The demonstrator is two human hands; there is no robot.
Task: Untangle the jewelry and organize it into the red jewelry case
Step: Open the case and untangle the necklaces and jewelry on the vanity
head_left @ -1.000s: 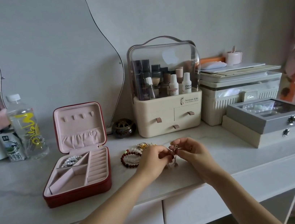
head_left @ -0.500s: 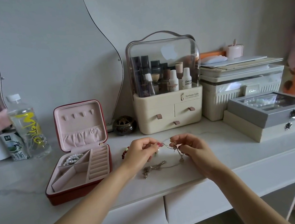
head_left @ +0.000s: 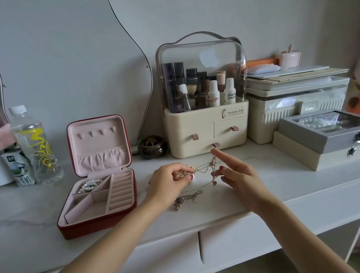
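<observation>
Head view of a white tabletop (head_left: 35, 216). The left hand (head_left: 169, 181) pinches one end of a thin gold chain (head_left: 204, 170) between curled thumb and fingers; part of the tangle is hidden inside that grip, and its links are too fine to make out. The right hand (head_left: 237, 174) meets the chain's other end, with the index finger straight and pointing away and the remaining fingers loosely bent; whether those fingers actually pinch the chain cannot be told. A second bunch of chain (head_left: 187, 200) lies on the tabletop just near of the left hand. The red jewelry case (head_left: 101, 223) stands open to the left of the hands, its pink lid upright, with a pearl bracelet (head_left: 90, 186) in its far-left compartment. Legible writing: "Serious Life" on the cream cosmetics organizer (head_left: 208, 130) beyond the hands, "poom poom" on a white bottle (head_left: 229, 92) under its clear dome, and yellow lettering on a water bottle (head_left: 34, 145) at far left, hard to read. A small dark round pot (head_left: 152, 146) sits between case and organizer. A grey glass-lidded box (head_left: 334, 135) stands at right, its contents blurred. The mirror (head_left: 59, 60) is cut off at the top edge.
</observation>
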